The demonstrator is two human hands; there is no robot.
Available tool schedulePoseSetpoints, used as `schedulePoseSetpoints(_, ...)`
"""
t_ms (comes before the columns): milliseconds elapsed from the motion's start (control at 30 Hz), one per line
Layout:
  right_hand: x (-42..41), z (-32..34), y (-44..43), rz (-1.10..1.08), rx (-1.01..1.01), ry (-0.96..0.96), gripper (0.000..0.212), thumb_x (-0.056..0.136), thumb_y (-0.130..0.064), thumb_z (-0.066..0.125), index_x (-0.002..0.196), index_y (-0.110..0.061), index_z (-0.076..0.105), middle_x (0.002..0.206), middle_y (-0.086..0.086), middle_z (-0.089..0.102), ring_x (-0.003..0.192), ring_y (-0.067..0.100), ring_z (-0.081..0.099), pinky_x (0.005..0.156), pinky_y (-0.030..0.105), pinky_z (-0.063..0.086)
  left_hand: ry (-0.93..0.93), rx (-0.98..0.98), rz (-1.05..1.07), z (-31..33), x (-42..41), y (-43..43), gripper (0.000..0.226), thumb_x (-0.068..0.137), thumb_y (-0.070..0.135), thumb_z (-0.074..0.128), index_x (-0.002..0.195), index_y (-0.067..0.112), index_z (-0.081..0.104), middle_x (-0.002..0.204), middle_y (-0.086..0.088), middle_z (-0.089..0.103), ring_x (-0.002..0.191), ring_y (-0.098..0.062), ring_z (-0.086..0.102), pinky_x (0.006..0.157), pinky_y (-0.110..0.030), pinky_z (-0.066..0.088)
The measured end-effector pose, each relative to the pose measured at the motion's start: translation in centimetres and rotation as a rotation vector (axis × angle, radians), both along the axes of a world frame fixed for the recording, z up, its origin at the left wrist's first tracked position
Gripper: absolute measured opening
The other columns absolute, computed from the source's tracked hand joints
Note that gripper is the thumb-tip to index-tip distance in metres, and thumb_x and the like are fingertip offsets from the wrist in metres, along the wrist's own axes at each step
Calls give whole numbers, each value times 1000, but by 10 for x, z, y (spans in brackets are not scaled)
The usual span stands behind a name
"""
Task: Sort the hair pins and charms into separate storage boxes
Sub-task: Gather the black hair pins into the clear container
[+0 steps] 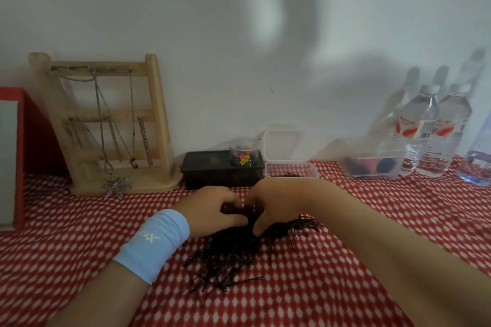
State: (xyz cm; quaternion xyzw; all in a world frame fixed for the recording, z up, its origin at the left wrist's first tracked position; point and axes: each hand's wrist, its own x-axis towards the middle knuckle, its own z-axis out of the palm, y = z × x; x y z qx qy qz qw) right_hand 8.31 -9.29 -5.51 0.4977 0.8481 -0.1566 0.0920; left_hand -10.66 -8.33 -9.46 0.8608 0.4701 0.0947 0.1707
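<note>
Dozens of dark hair pins lie heaped mid-desk. My left hand and right hand meet over the heap's far end, fingers curled round a bunch of pins. Along the far edge sit a black box, a jar of charms on it, and a clear box seemingly holding a few pins.

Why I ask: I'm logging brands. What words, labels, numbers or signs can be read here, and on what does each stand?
Blue wristband: white logo, seen upside down; only an "X" can be made out, the rest is too blurred.
Left water bottle: red and white label, print too blurred to read.
Right water bottle: same kind of label, also unreadable.
No other text shows.
</note>
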Motion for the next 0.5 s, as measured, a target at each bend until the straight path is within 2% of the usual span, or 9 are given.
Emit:
schedulePoseSetpoints(133, 7, 6, 2, 38, 1, -66, 43, 89, -33, 73, 130, -23, 65, 112, -6, 66, 96, 13, 60, 79, 25, 46, 8, -44, -36, 2, -4, 0, 28, 86, 47, 67, 113, 38, 68, 108, 19, 56, 103, -3, 55, 94, -24, 46)
schedulePoseSetpoints(267, 13, 8, 0, 10, -57, -69, 43, 87, -45, 72, 126, -27, 67, 116, -10, 68, 102, 12, 61, 91, 29, 49, 53, -54, -70, 8, -3, -5, 34, 88, 37, 65, 122, 36, 66, 112, 21, 53, 107, -2, 52, 95, -18, 41)
schedulePoseSetpoints(367, 17, 3, -3, 22, -14, -56, 56, 77, -48, 81, 127, -29, 64, 117, -11, 66, 102, 13, 62, 91, 30, 50, 78, -19, -52, 9, 1, -8, 39, 84, 54, 65, 120, 40, 64, 114, 18, 55, 108, -3, 53, 97, -26, 46)
schedulePoseSetpoints(433, 21, -2, -3, 14, 41, -45, 57, 80, -44, 80, 130, -29, 60, 118, -10, 64, 101, 15, 61, 86, 29, 49, 120, 6, -49, 7, 6, -10, 54, 77, 69, 62, 123, 42, 59, 116, 19, 54, 110, -3, 49, 97, -28, 44)
schedulePoseSetpoints(500, 24, -4, -5, 18, 52, -19, 51, 86, -39, 76, 132, -29, 58, 117, -9, 62, 98, 14, 59, 84, 29, 48, 130, -7, -64, 8, 13, -13, 55, 76, 70, 62, 122, 40, 60, 115, 19, 53, 110, -4, 49, 98, -30, 45)
